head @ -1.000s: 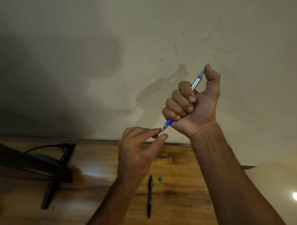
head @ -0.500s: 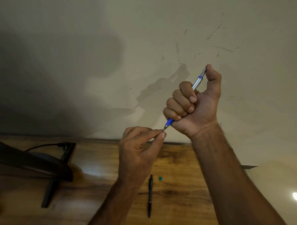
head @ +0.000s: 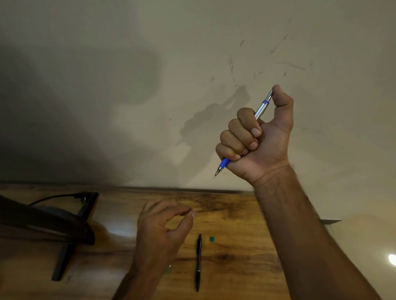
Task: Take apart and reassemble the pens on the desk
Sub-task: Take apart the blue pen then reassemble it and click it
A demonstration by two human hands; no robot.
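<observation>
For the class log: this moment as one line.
right hand grips blue pen | left hand pinched, contents unclear | black pen on desk

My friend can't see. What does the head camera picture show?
A right hand grips a silver pen with blue trim in its fist, tip down, thumb on top, before a beige wall. Lower, the left hand pinches thumb and finger together above a brown wooden desk, where a slim black pen lies beside a tiny teal square.
</observation>
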